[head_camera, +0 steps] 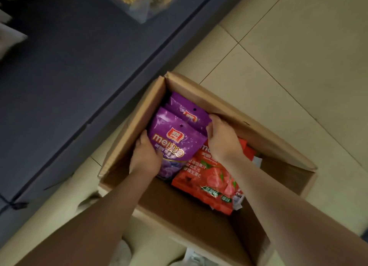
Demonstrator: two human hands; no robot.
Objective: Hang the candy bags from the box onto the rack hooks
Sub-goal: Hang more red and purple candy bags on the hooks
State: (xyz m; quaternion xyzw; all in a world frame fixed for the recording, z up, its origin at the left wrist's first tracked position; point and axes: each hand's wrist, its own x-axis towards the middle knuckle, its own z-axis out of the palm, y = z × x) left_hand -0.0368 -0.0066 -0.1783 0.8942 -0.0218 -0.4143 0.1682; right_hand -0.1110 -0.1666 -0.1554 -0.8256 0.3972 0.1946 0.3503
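Observation:
An open cardboard box point(199, 212) stands on the tiled floor below me. Inside its far left corner lies a stack of purple candy bags point(175, 138), each with a small hang hole near the top; a second purple bag point(185, 108) shows behind the front one. A red candy bag point(207, 178) lies beside them toward the right. My left hand point(144, 156) grips the left edge of the front purple bag. My right hand point(223, 138) curls round the stack's right edge, fingers tucked behind the bags. No rack hooks can be seen.
A dark blue-grey base panel point(69, 86) of a display runs diagonally along the left, right beside the box. A clear bag of yellowish snacks point(143, 1) hangs at the top. Beige floor tiles point(298, 56) spread to the right. The box flaps stand up.

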